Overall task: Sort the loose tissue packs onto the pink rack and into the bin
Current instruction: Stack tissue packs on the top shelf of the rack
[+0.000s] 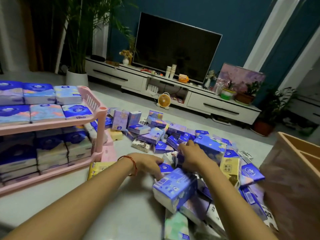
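Note:
A heap of loose tissue packs (173,134), mostly blue and purple with a few yellow and white ones, covers the floor from the middle to the lower right. The pink rack (97,108) stands at the left, both shelves holding rows of packs. A tan bin (294,170) stands at the right edge. My left hand (149,163), red string at its wrist, curls its fingers over a small blue pack (165,168). My right hand (192,156) reaches into the heap just beyond it, with fingers bent round a dark blue pack (180,157) that is mostly hidden.
A large blue pack (174,189) lies tilted close to my arms. A yellow pack (98,168) lies by the rack's foot. Behind are a small orange fan (164,100), a white TV cabinet (216,104) with a television, and potted plants (77,78).

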`<action>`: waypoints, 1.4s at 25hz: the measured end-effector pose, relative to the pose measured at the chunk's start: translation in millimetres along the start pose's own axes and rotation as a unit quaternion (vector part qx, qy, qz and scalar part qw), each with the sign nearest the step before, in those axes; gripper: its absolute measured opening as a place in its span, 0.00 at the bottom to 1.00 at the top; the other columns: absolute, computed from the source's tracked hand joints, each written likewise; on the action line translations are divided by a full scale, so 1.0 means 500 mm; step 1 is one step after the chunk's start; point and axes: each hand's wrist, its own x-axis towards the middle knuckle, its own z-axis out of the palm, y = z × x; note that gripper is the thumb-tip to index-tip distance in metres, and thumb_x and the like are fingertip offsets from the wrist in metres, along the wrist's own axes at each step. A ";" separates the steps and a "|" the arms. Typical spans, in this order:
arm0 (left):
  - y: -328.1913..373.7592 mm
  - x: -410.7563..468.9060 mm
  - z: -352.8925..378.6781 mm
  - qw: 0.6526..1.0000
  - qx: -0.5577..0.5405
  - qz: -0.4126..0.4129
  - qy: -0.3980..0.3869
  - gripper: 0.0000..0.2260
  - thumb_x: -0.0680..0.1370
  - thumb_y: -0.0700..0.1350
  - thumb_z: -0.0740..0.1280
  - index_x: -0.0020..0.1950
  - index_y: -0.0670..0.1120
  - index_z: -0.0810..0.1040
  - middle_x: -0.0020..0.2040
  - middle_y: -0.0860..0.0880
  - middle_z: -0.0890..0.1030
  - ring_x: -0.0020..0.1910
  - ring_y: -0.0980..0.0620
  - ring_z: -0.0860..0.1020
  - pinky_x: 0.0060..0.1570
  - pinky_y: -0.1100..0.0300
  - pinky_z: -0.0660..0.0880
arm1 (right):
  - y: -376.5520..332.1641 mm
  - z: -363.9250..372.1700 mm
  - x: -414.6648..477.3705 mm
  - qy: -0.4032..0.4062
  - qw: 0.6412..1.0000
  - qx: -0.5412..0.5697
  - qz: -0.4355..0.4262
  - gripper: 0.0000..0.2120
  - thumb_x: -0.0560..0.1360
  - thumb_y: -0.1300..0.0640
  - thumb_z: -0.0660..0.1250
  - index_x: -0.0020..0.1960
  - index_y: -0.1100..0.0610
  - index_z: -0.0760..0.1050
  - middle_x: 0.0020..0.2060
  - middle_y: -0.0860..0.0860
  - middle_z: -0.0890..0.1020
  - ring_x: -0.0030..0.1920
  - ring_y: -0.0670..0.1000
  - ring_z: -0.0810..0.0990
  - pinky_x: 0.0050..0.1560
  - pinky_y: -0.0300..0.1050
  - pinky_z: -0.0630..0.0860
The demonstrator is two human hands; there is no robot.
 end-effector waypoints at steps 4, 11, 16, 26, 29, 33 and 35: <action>-0.018 0.003 0.021 0.986 0.124 0.022 0.105 0.25 0.68 0.57 0.71 0.60 0.46 0.72 0.64 0.45 0.74 0.62 0.45 0.73 0.62 0.56 0.70 | -0.018 -0.011 0.006 0.051 0.999 0.001 -0.019 0.09 0.75 0.62 0.62 0.55 0.59 0.70 0.55 0.60 0.74 0.55 0.60 0.75 0.47 0.46 0.72; 0.103 -0.248 -0.181 0.944 0.303 -0.029 0.129 0.27 0.71 0.52 0.71 0.68 0.51 0.69 0.63 0.50 0.73 0.56 0.50 0.73 0.57 0.58 0.72 | -0.090 -0.227 -0.029 0.140 0.853 0.498 -0.074 0.07 0.75 0.59 0.65 0.52 0.57 0.71 0.44 0.51 0.78 0.45 0.51 0.78 0.37 0.39 0.77; -0.029 -0.549 -0.327 0.912 0.177 -0.103 0.355 0.33 0.68 0.51 0.74 0.70 0.56 0.65 0.62 0.53 0.71 0.57 0.54 0.70 0.55 0.65 0.67 | -0.344 -0.334 -0.040 0.155 0.743 0.607 -0.233 0.10 0.77 0.59 0.62 0.38 0.57 0.75 0.24 0.48 0.73 0.21 0.44 0.70 0.19 0.34 0.63; -0.174 -0.601 -0.298 0.892 0.205 -0.260 0.308 0.29 0.70 0.49 0.70 0.69 0.60 0.64 0.68 0.48 0.63 0.64 0.50 0.67 0.58 0.62 0.69 | -0.576 -0.270 -0.044 0.035 0.903 0.343 -0.258 0.13 0.75 0.49 0.63 0.52 0.58 0.73 0.50 0.56 0.79 0.46 0.54 0.78 0.46 0.47 0.75; -0.181 -0.595 -0.300 0.885 0.199 -0.280 0.316 0.29 0.71 0.52 0.71 0.69 0.59 0.64 0.66 0.48 0.63 0.65 0.49 0.65 0.52 0.62 0.66 | -0.571 -0.293 -0.067 -0.005 0.930 0.225 -0.290 0.20 0.75 0.44 0.63 0.58 0.58 0.74 0.56 0.55 0.78 0.50 0.53 0.75 0.50 0.45 0.72; -0.176 -0.590 -0.300 0.885 0.199 -0.286 0.310 0.29 0.72 0.53 0.70 0.70 0.59 0.63 0.68 0.47 0.62 0.69 0.48 0.59 0.55 0.61 0.66 | -0.554 -0.313 -0.074 -0.070 0.918 0.223 -0.321 0.25 0.72 0.42 0.67 0.65 0.52 0.69 0.61 0.50 0.74 0.54 0.50 0.74 0.57 0.44 0.71; -0.177 -0.587 -0.301 0.873 0.206 -0.304 0.322 0.30 0.72 0.50 0.70 0.71 0.57 0.62 0.68 0.46 0.61 0.70 0.48 0.58 0.51 0.61 0.67 | -0.549 -0.315 -0.069 -0.070 0.913 0.222 -0.334 0.27 0.71 0.44 0.69 0.67 0.50 0.68 0.61 0.49 0.73 0.56 0.49 0.74 0.57 0.42 0.71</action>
